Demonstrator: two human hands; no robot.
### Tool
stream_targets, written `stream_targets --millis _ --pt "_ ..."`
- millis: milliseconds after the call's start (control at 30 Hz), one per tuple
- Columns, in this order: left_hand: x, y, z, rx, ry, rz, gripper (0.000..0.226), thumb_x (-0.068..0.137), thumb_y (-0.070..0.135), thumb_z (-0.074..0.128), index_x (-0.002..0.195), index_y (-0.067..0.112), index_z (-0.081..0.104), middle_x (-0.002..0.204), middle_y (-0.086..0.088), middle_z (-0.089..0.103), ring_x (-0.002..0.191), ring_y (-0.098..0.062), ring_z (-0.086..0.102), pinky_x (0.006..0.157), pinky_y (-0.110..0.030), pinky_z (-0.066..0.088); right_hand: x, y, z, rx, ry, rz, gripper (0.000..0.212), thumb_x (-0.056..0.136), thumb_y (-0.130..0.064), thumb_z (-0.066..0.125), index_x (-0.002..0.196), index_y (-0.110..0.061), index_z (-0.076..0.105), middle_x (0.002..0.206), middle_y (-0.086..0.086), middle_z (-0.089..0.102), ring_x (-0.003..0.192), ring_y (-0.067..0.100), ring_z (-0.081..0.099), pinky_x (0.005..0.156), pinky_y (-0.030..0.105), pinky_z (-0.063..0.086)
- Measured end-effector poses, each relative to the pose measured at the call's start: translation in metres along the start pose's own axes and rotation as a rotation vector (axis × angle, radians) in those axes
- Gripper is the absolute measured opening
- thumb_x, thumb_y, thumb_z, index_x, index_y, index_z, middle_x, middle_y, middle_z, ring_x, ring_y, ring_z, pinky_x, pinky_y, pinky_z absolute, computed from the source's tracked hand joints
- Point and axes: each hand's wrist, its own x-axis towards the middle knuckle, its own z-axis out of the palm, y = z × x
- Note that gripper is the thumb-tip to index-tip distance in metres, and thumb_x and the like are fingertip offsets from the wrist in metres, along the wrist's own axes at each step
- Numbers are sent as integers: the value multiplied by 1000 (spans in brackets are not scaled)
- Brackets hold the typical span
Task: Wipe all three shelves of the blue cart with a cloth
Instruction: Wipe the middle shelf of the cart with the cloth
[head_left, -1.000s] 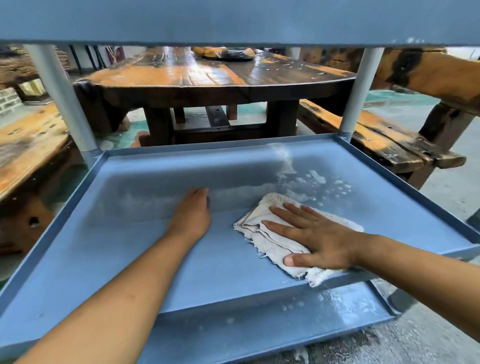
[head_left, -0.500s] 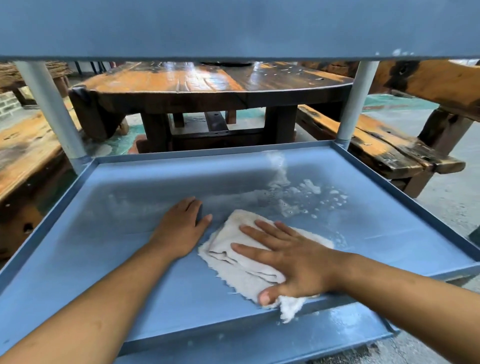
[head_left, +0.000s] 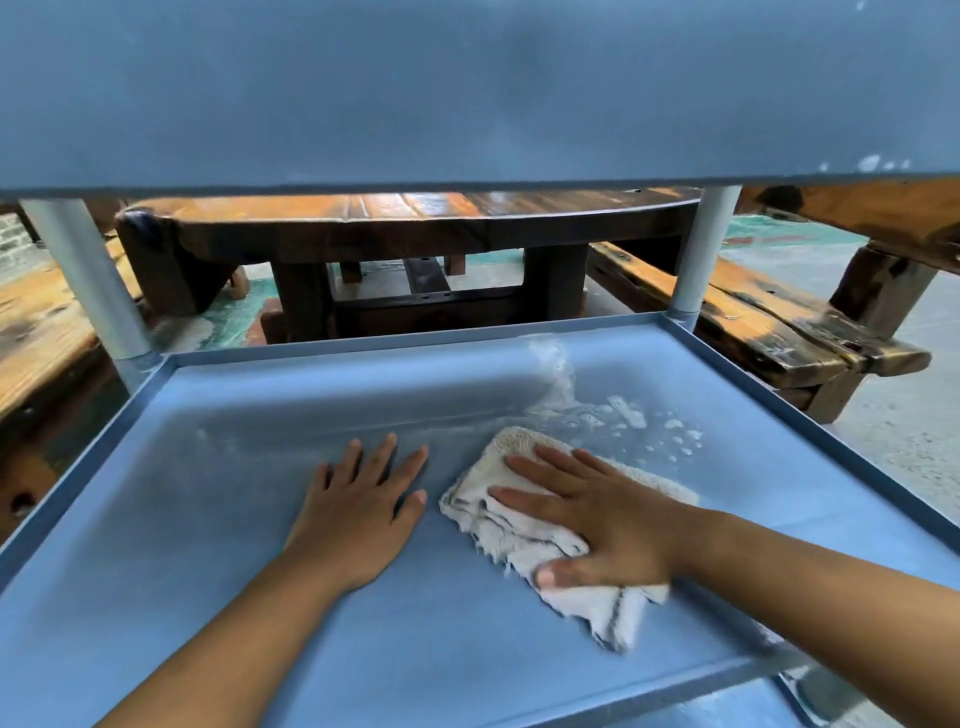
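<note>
Two hands lie on the blue cart's middle shelf (head_left: 208, 519): the left hand (head_left: 358, 514) flat, fingers spread wide on bare plastic, and at its 3 o'clock the right hand (head_left: 602, 525) pressing flat on the crumpled white cloth (head_left: 498, 514). White foamy streaks (head_left: 623, 415) sit at the cloth's 1 o'clock. Beyond the far rim stands a dark wooden table (head_left: 405, 218), with a wooden bench (head_left: 779, 332) at its 3 o'clock on the grey floor.
</note>
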Motion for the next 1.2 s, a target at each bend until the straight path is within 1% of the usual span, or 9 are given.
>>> stream_targets --millis 200,300,467,600,667,733,833,1000,1200 --pt "-4 -4 -1 -22 -22 21 59 93 63 10 149 52 -4 163 12 -12 150 -21 -14 121 -47 1 101 48 -9 -69 85 238 90 75 -92 18 153 -51 -1 169 -6 -5 155 27 -7 123 52 3" --pt "-6 -5 -1 -35 -15 25 64 87 67 2 148 53 -8 162 15 -15 150 -18 -16 121 -46 -1 142 74 -16 -53 103 346 95 73 -94 15 155 -47 5 169 1 1 154 32 0 121 56 5" --pt "-6 -7 2 -35 19 10 67 79 72 -5 144 57 -13 161 19 -16 149 -16 -16 121 -42 -3 185 106 -29 -29 198 519 85 80 -89 25 153 -45 17 167 2 11 152 33 12 119 60 12" --pt "-6 -4 3 -37 37 5 65 79 73 -4 142 58 -14 161 21 -14 149 -14 -16 121 -41 -4 185 107 -35 38 195 650 85 83 -85 27 155 -43 14 168 0 7 154 30 7 122 57 7" --pt "-6 -3 2 -40 40 2 65 79 73 -4 142 59 -15 161 22 -14 149 -13 -15 120 -40 -4 177 111 -41 22 247 695 82 81 -80 23 153 -41 23 165 1 20 151 30 19 122 54 13" --pt "-6 -2 2 -31 28 -4 65 78 74 -4 141 60 -16 161 22 -14 149 -13 -15 121 -41 -4 156 123 -46 44 304 831 83 77 -76 24 150 -38 33 160 2 33 147 29 30 120 50 21" --pt "-5 -2 1 -43 26 -14 65 79 75 -2 141 62 -13 160 23 -14 149 -13 -15 121 -43 -4 123 148 -47 70 277 1045 88 78 -82 25 153 -37 25 164 9 23 150 34 21 121 53 16" --pt "-5 3 0 -41 14 -54 64 82 73 1 143 60 -11 162 19 -14 150 -16 -16 121 -46 -3 126 152 -41 56 185 1046 90 83 -85 19 158 -35 9 167 17 2 152 42 3 122 55 1" --pt "-2 5 -2 -26 -20 -82 63 87 69 8 147 54 -3 164 13 -9 151 -24 -10 119 -54 1 135 90 -21 0 153 878 89 82 -86 11 156 -38 5 166 20 -3 150 47 -1 120 60 0"
